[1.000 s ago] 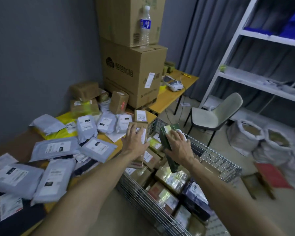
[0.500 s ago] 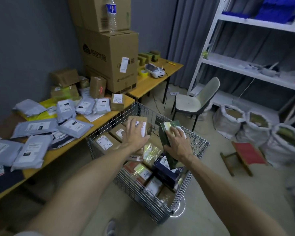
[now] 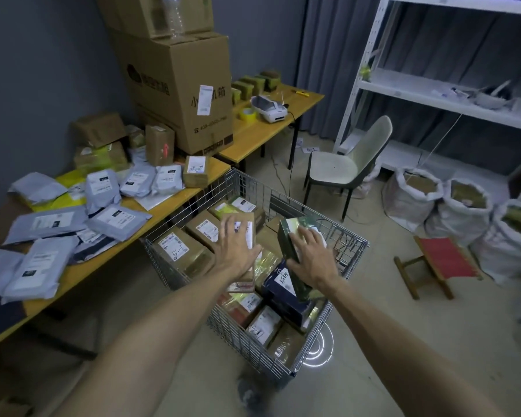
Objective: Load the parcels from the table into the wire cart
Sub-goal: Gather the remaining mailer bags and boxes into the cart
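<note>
**Two boxes brought down onto the load in the cart**

Within the last second both hands had carried their parcels away from the table edge and down over the middle of the cart. The left hand lay on the brown box with its fingers straight and spread, pressing on the top face rather than wrapping it. The box's near end seemed to rest on the packed boxes below. The right hand held the green box, fingers over its upper face and thumb at its near edge. That box stood tilted, its lower end down among the parcels beside a dark blue box.

Half a second before, the left fingers had been more curled around the brown box, so the flattening probably meant it was being let go. Both parcels were within the cart's walls and close to set down, though the green one had not yet been released.

The cart looked nearly full of boxes. Many grey bags and a few small cartons were left on the table, so the loading was far from done
</note>
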